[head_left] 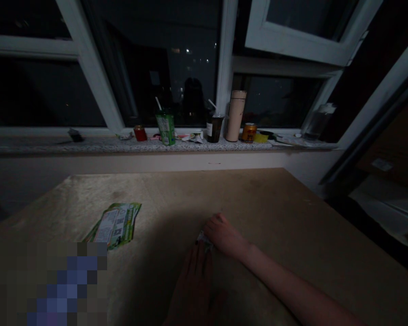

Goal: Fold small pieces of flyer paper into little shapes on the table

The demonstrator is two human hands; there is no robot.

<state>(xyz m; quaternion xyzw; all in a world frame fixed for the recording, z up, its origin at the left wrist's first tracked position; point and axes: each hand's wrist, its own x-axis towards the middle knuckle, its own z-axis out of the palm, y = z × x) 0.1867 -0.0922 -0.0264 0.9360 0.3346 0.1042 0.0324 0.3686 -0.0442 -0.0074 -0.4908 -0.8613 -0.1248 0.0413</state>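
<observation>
Head view: a tan surface [258, 199] below a windowsill [105, 144], in dim light.
Left hand [193, 274]: palm down, fingers stretched straight and close together, fingertips at the near edge of the small wrapper.
Right hand [221, 233]: fingers bent down over the wrapper's far right side; whether they pinch it, I cannot tell.
Small wrapper [206, 243]: on the surface between the two hands, mostly hidden by them.
Green packet [119, 224]: lying on the surface, left of the hands and well apart from them.
Sill, left to right: red jar [140, 133], green cup [166, 128] with straw, dark cup [214, 128] with straw, tall pink flask [235, 116], gold can [249, 132].
</observation>
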